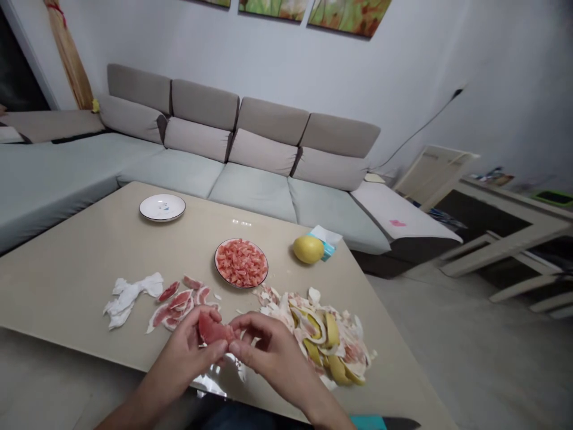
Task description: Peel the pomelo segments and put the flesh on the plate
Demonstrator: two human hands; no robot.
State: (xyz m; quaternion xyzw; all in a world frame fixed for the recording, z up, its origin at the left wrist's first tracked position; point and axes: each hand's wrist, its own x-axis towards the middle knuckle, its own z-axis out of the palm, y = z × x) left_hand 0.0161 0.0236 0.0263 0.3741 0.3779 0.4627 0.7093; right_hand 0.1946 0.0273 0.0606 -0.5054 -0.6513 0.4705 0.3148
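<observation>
My left hand (pixel 183 352) and my right hand (pixel 273 352) both pinch a pink pomelo segment (pixel 211 329) above the table's near edge, pulling at its flesh. Just beyond them, torn pink membrane scraps (pixel 174 306) lie beside a crumpled white tissue (pixel 129 300). A heap of yellow peel and white pith (pixel 329 340) sits to the right of my right hand. A white plate of pink pomelo pulp pieces (pixel 241 263) stands ahead of my hands, and a whole yellow pomelo (pixel 308 249) rests beyond it to the right.
The beige table (pixel 76 280) also holds a small white plate (pixel 162 207) and a tissue packet (pixel 326 242). A knife with a teal handle (pixel 385 423) lies at the near edge. A long grey sectional sofa (pixel 255 191) runs behind the table.
</observation>
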